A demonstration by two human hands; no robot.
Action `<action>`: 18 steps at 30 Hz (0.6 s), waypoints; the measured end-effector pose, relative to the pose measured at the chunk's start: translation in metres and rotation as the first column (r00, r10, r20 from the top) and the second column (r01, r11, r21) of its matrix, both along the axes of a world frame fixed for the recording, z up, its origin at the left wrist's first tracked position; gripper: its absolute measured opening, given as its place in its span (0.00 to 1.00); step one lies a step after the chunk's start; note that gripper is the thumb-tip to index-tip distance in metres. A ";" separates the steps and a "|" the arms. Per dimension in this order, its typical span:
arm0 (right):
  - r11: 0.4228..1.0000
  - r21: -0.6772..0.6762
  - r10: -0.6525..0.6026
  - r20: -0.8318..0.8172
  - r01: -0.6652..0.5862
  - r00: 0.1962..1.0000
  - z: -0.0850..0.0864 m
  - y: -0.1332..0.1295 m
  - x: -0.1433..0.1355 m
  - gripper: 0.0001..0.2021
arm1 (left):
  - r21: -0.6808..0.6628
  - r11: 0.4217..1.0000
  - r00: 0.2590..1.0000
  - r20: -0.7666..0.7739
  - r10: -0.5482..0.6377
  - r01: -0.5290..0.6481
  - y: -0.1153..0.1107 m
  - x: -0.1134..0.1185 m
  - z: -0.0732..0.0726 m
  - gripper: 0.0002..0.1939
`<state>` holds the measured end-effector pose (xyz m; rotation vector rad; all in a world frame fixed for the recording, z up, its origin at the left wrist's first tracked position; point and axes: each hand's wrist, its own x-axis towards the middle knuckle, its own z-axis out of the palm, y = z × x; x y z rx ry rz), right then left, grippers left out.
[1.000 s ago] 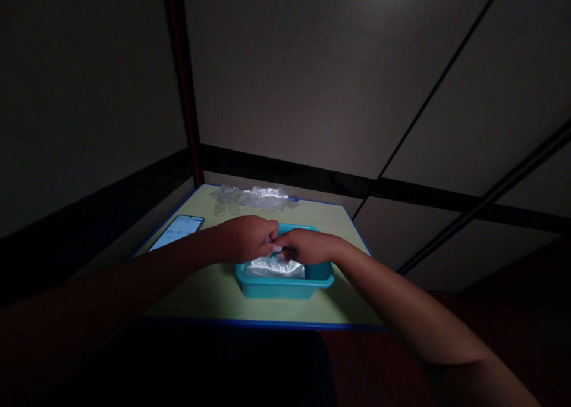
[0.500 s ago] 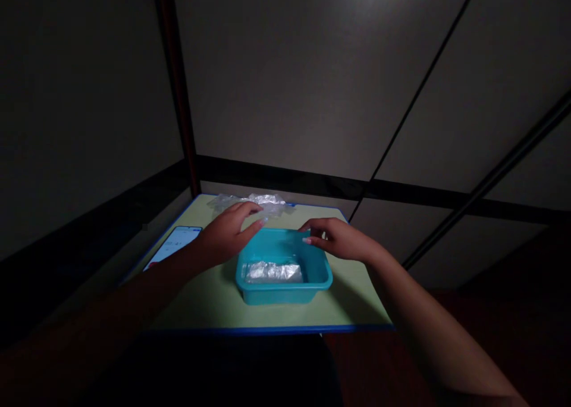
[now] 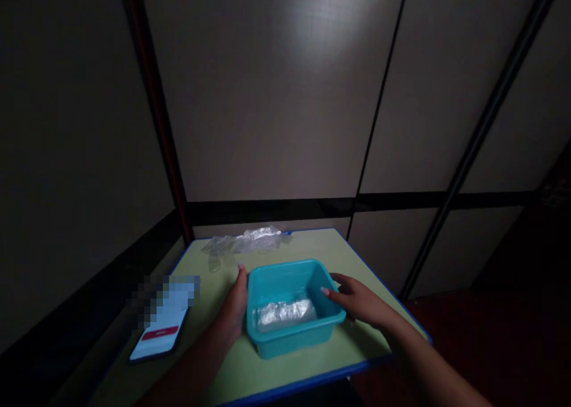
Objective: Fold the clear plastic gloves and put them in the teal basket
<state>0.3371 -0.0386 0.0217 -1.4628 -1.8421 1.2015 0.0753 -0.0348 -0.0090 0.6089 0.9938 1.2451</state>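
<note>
A teal plastic basin [image 3: 292,337] stands on the pale green table, turned slightly. Inside it lies a folded piece of clear plastic [image 3: 286,313]. My left hand [image 3: 236,304] presses along the basin's left side, thumb up near the rim, with its other fingers hidden. At the right side, my right hand [image 3: 353,300] grips the wall, its thumb over the rim and the fingers outside.
More crumpled clear plastic [image 3: 250,241] lies at the table's back edge. A phone [image 3: 163,329] with a lit screen is on the left. The table [image 3: 312,371] has a blue edge; panelled doors [image 3: 267,97] rise behind it.
Both hands have come down from above the basin onto its two sides. The basin now sits at a slight angle. The camera view has shifted too.
</note>
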 end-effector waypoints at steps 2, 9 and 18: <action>1.000 -0.015 -0.004 -0.005 0.004 1.000 -0.002 -0.001 -0.004 0.30 | -0.077 0.996 0.998 0.056 -0.034 0.038 -0.005 0.004 0.001 0.30; 0.997 0.008 -0.083 0.023 0.083 0.996 0.002 0.007 -0.005 0.20 | -0.083 0.996 1.000 0.005 0.027 -0.027 -0.006 0.008 0.004 0.29; 0.969 0.059 -0.242 0.061 0.239 0.968 0.013 0.033 0.030 0.20 | 0.114 0.986 0.903 -0.402 0.155 -0.119 0.042 -0.003 -0.014 0.29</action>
